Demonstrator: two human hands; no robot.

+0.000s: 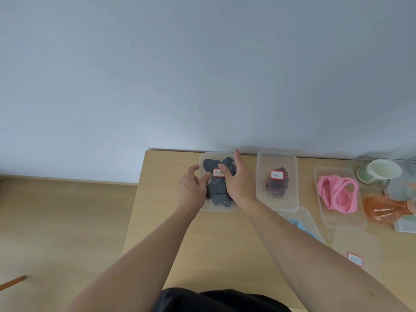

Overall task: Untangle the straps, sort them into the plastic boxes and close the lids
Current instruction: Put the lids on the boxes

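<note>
A clear plastic box (217,207) full of black straps (209,164) stands at the table's far left, its lid with a red-bordered label (217,172) on top. My left hand (191,190) grips the box's left edge, thumb on the lid. My right hand (239,183) presses flat on the lid with straight fingers. To the right stands a lidded box (277,204) of red-and-black striped strap (278,186). Further right, an open box (337,218) holds a pink strap (336,192). A box with a blue strap (302,225) is partly hidden behind my right forearm.
A loose labelled lid (356,251) lies at the near right of the wooden table (162,176). At the far right are a paper cup (383,168), a glass jar (362,164), an orange brush-like object (382,207) and a pale tray (405,225). The wall runs behind the table.
</note>
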